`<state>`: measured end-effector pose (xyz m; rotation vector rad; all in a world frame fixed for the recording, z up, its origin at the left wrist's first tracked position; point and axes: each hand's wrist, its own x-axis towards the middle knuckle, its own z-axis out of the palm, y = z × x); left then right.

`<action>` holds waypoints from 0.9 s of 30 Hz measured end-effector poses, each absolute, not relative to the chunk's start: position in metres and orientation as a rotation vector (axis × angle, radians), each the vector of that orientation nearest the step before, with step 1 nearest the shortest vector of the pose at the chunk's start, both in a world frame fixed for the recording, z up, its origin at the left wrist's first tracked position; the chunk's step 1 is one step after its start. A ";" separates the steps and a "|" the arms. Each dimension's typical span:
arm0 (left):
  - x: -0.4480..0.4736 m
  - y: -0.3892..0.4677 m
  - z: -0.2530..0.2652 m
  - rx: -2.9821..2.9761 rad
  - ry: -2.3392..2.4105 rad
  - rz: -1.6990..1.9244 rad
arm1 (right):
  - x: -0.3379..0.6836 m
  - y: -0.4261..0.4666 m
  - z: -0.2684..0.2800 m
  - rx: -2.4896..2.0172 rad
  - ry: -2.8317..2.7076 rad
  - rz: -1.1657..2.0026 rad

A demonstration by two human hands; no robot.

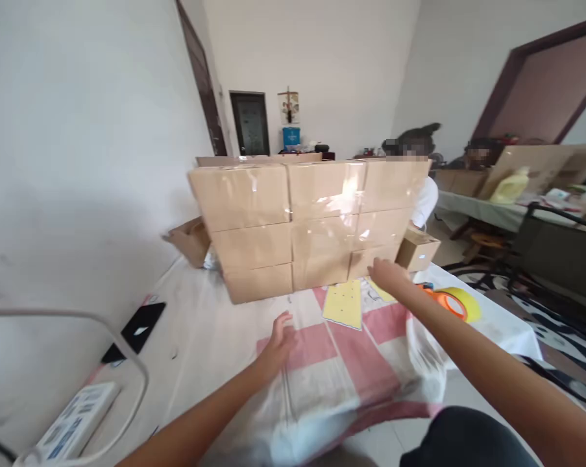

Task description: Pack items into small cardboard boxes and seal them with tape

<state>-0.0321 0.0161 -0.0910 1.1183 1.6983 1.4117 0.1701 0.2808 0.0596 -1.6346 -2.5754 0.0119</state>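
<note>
Loosely curled, left hand [279, 338], over tablecloth [200, 331]

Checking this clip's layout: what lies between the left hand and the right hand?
The head view shows a yellow sheet on the tablecloth, and a second sheet by the right hand.

Plain white plaster wall [317, 58] at back, dark-framed glass-paned door [250, 126], hanging picture scroll [289, 107]. Right: reddish-brown framed doorway [555, 84], long pale-covered table [487, 209], dark fabric black-framed chair [560, 250]. Pale tiled floor [387, 438]. Soft, even light.
</note>
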 end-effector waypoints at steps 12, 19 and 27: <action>-0.235 -0.016 -0.063 0.248 2.123 2.164 | -0.128 0.083 0.000 -0.425 -2.534 0.803; -0.327 -0.042 -0.074 0.013 2.183 2.242 | -0.263 0.067 -0.033 -0.829 -2.170 1.002; -0.431 0.032 -0.075 0.126 1.961 2.406 | -0.324 0.094 -0.076 -1.019 -2.072 0.636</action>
